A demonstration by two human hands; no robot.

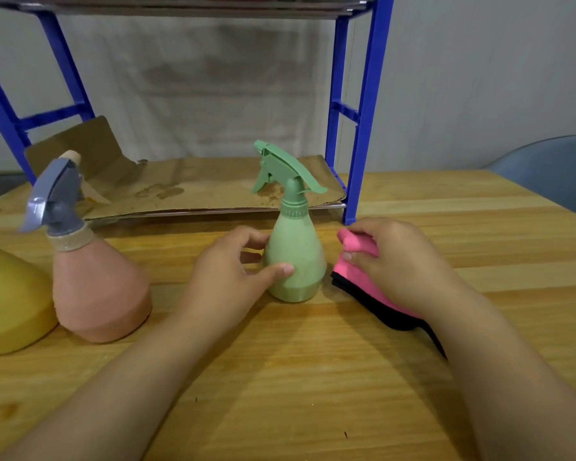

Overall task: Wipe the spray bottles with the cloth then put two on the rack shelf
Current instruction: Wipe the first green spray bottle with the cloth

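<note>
While the green spray bottle (295, 257) stands upright on the wooden table (313, 377), the left hand (228, 274) curls around its lower body: the thumb presses the front, the other fingers wrap the far side. Just right of those fingers, the right hand (391, 261) pinches a folded pink cloth (356, 277) with a black underside, fingertips bunching its top edge, the cloth just beside the bottle. Left of the left hand stands a pink spray bottle (97, 277) with a grey trigger, then a yellow bottle (10, 294). Beyond the fingers, the blue rack (363, 111) carries a cardboard-lined shelf (197, 188).
</note>
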